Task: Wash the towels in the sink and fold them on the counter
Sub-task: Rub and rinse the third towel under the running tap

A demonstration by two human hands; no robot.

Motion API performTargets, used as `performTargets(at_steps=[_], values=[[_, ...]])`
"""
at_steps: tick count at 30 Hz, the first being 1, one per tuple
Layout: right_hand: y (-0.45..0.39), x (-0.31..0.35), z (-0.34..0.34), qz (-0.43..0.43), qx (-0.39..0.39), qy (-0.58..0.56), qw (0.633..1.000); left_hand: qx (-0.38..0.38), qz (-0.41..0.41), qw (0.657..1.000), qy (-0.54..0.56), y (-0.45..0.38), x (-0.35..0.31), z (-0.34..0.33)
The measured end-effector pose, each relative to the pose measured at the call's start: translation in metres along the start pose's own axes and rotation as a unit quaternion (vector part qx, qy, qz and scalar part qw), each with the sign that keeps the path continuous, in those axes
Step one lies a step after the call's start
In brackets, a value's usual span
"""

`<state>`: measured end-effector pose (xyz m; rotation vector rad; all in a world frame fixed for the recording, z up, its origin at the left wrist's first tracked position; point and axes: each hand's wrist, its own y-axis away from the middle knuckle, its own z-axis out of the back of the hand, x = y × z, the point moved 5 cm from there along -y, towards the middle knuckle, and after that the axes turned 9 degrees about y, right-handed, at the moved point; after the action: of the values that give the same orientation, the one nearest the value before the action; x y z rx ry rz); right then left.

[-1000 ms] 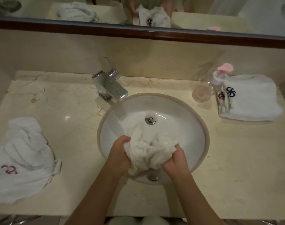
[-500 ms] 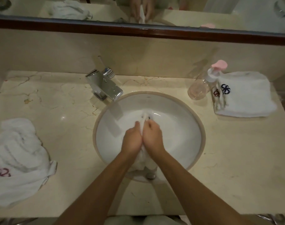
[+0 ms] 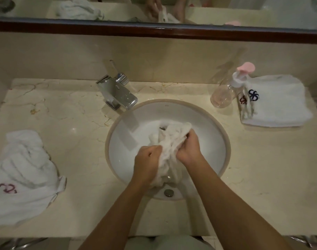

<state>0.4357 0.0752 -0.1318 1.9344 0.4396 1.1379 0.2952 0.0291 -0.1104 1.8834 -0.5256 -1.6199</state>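
Head view over a marble desk (image 3: 262, 177): a person wrings a white towel (image 3: 169, 141) inside the round white sink (image 3: 215, 141) at the centre of the scene. Left hand (image 3: 147, 164) has its grip curled tight around the near end of the bunched cloth, at about 7 o'clock in the basin; right hand (image 3: 189, 147) has its grip closed on the cloth just beside it, at about 3 o'clock from the left hand, with the towel's loose folds spilling toward 12 o'clock over the drain. Both forearms enter from 6 o'clock. A chrome faucet (image 3: 117, 93) stands at 11 o'clock from the basin, its spout angled toward the bowl. At 9 o'clock on the desk lies a crumpled white towel with a red emblem (image 3: 22, 175). At 2 o'clock sits a folded white towel with a dark blue emblem (image 3: 278, 103), and touching its left edge is a clear pump bottle (image 3: 224, 94) with a pink top. A dark-framed mirror (image 3: 154, 32) runs along 12 o'clock, reflecting the hands and cloth.
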Motion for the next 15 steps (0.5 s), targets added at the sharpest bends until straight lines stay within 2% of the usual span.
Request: performTargets(at_steps=[1, 2, 3, 4, 7, 9, 10, 11, 13, 14, 15], values=[[0.011, -0.003, 0.007, -0.006, 0.029, -0.079, 0.996, 0.039, 0.055, 0.986, 0.15, -0.007, 0.004, 0.005], [0.022, -0.008, 0.015, -0.014, 0.048, -0.133, 0.99, 0.066, 0.118, 0.951, 0.279, -0.011, 0.01, 0.008], [0.03, -0.016, 0.026, -0.019, 0.051, -0.168, 0.984, 0.072, 0.159, 0.922, 0.346, -0.01, 0.015, 0.01], [0.041, -0.023, 0.033, -0.019, 0.048, -0.179, 0.983, 0.067, 0.182, 0.911, 0.363, -0.012, 0.021, 0.012], [0.058, -0.047, 0.033, -0.037, 0.042, -0.122, 0.991, 0.059, 0.207, 0.929, 0.3, -0.008, 0.032, -0.002], [0.057, -0.056, 0.024, -0.02, 0.031, 0.033, 0.999, -0.024, 0.208, 0.95, 0.232, -0.017, 0.037, 0.003], [0.057, -0.056, 0.02, 0.012, 0.01, 0.131, 0.991, -0.05, 0.191, 0.957, 0.213, -0.021, 0.036, 0.004], [0.056, -0.053, 0.013, 0.06, -0.005, 0.233, 0.971, -0.051, 0.183, 0.96, 0.204, -0.021, 0.034, 0.002], [0.052, -0.038, -0.007, 0.162, -0.021, 0.413, 0.896, -0.043, 0.128, 0.982, 0.13, -0.012, 0.024, -0.011], [0.047, -0.026, -0.014, 0.185, -0.056, 0.454, 0.87, -0.053, 0.07, 0.995, 0.039, -0.003, 0.016, -0.017], [0.041, -0.014, -0.02, 0.181, -0.083, 0.452, 0.87, -0.065, 0.002, 0.997, -0.046, 0.004, 0.008, -0.021]])
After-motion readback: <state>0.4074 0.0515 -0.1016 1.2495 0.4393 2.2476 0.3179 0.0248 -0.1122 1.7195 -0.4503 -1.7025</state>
